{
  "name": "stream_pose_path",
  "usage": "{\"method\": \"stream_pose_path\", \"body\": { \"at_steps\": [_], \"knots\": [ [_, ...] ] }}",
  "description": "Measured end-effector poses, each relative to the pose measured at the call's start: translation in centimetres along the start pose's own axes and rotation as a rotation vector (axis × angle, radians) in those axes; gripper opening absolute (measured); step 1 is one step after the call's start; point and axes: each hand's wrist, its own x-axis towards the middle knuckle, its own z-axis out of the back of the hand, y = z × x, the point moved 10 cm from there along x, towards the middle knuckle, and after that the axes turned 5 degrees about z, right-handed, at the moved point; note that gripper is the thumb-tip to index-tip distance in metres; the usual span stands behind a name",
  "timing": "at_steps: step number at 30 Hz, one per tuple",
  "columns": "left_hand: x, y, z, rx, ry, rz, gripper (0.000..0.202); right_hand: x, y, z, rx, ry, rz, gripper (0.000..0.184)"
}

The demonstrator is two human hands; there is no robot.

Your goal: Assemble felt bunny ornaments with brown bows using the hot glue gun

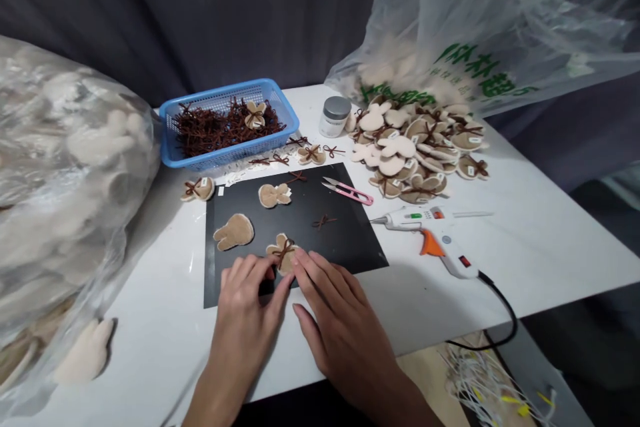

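Near the front of a black mat, the right hand spreads its thumb from its fingers, and the left hand meets the rabbit's edge; I cannot tell whether it pinches. The rabbit's ears point away and slightly left, its long axis slanting likewise beneath a brown bow.

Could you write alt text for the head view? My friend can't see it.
A person's left hand and right hand touch a tan bunny with a brown bow, on a black mat. Pink snips and a glue gun lie to the right; behind are a blue basket of bows and a pile of bunnies.
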Motion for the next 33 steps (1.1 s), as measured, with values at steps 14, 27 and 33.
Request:
{"method": "stream_pose_path", "body": {
  "at_steps": [14,27,33],
  "knots": [
    [0.2,0.0,-0.1,0.015,-0.005,0.033,0.011,-1.2,-2.9,1.2,0.249,-0.105,-0.169,0.061],
    [0.2,0.0,-0.3,0.022,0.028,0.024,0.009,-0.6,-0.5,0.1,-0.015,-0.033,-0.036,0.048],
    [0.2,0.0,-0.3,0.009,0.017,0.025,0.009,-0.7,-0.5,0.3,-0.012,-0.036,-0.031,0.048]
  ]
}}
